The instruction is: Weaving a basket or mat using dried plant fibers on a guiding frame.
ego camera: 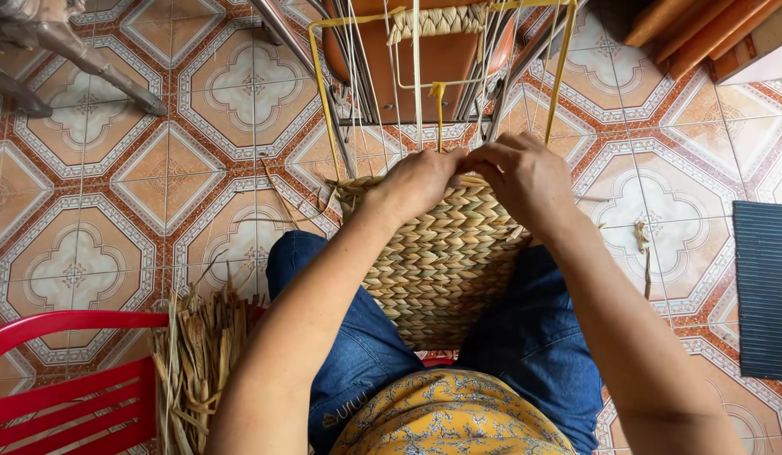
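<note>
Both hands meeting at top edge of woven panel [441, 261], propped on lap: left hand [416, 181] curled over rim, right hand [521, 173] pinching flat strand [471, 179]. Best pulled snug, level with earlier rows, between upright strings [416, 76].

Rough woven straw mat [441, 261], glossy tiles [155, 168]

Looks like a home craft spot: patterned floor tiles [155, 177], red plastic chair [62, 388], dried straw bundle [197, 362].
</note>
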